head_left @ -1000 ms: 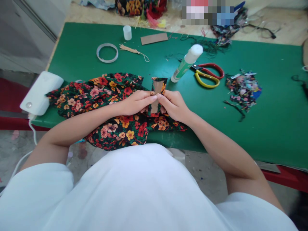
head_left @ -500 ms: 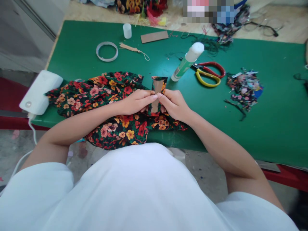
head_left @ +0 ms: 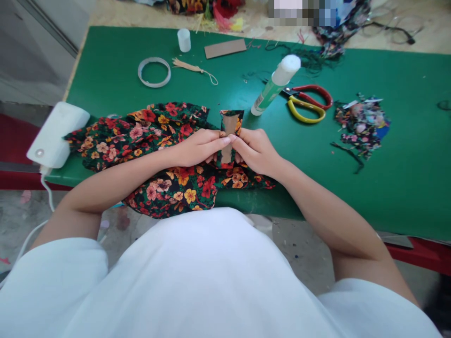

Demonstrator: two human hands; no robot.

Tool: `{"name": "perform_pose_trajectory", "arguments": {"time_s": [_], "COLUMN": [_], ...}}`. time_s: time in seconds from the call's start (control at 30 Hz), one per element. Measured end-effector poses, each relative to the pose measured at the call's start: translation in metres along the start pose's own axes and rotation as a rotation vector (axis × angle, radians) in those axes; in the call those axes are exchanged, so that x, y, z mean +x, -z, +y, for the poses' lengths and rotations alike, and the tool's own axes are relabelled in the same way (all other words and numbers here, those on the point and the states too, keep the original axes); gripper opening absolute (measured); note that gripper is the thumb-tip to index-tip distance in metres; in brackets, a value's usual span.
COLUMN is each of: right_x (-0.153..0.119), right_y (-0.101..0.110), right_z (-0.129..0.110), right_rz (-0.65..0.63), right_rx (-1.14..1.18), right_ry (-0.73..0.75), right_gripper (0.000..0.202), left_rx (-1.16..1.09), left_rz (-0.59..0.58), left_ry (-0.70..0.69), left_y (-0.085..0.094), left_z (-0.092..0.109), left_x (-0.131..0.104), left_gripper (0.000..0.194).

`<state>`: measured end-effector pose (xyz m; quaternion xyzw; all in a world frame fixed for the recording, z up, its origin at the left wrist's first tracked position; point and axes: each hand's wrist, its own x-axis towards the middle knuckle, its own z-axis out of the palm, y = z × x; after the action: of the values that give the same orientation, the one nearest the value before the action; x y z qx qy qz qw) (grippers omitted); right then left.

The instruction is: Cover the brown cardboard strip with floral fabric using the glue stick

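Note:
Between my two hands stands a narrow strip of brown cardboard with dark floral fabric folded over its edges. My left hand grips its left side, thumb on the cardboard face. From the right, my right hand pinches the other edge, its thumb tip against the left thumb. The fingers behind the strip are partly hidden. Under and left of my hands lies a crumpled floral cloth with red, yellow and pink flowers. Just beyond my right hand a glue stick stands upright.
Scissors with red and yellow handles lie right of the glue stick, near a heap of fabric scraps. Farther back are a tape roll, a beige tassel, a white cap and a cardboard strip. A white device sits left.
The view has shifted slightly. My hands keep the same grip on the fabric-edged cardboard strip, with hardly any movement.

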<state>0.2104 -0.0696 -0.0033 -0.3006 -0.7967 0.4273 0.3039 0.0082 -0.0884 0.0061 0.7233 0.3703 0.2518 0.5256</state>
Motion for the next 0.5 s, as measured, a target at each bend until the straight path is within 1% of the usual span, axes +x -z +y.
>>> {"name": "perform_pose_trajectory", "arguments": {"time_s": [0.37,0.5], "right_x": [-0.0001,-0.0016], "right_y": [0.0007,0.0006], "right_z": [-0.0016,0.0021], "right_rz": [-0.006,-0.016], "right_rx": [-0.055,-0.011], "right_ry": [0.015,-0.004], "right_gripper": [0.056,0.056], "left_rx": [0.001,-0.025], "left_rz": [-0.010,-0.013], "left_ry": [-0.027,-0.006], "left_y": [-0.0007,-0.0016], "left_z": [0.0014,0.0021], "left_x": [0.0008,0.0007], "left_gripper": [0.078,0.078]}}
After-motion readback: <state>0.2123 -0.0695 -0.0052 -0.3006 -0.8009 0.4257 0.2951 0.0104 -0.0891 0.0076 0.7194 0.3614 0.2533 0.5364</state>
